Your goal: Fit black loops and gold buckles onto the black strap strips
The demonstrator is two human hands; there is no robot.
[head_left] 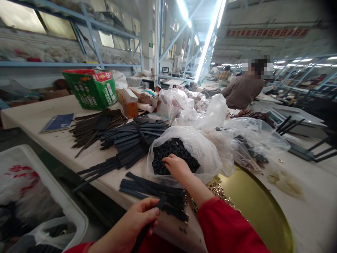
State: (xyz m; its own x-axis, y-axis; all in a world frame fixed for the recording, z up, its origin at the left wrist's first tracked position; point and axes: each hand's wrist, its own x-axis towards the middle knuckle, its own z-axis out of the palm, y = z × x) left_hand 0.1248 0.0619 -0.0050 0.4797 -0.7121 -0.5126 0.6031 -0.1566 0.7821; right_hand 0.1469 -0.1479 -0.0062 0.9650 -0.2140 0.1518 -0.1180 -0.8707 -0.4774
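My left hand, low in the head view, is closed around a dark strap, whose end sticks up past the thumb. Inside a clear plastic bag lies a heap of small black pieces. My right hand reaches over the bag's near edge with its fingertips at the heap; whatever they pinch is too small to make out. Between the hands and the bag are black straps with metal buckles on their right ends. More buckles lie on a gold tray, partly behind my right forearm.
Bundles of dark straps spread left of the bag. Behind them stand a green carton and a small box. A blue booklet lies far left. A white bin is beside the table. A person sits beyond.
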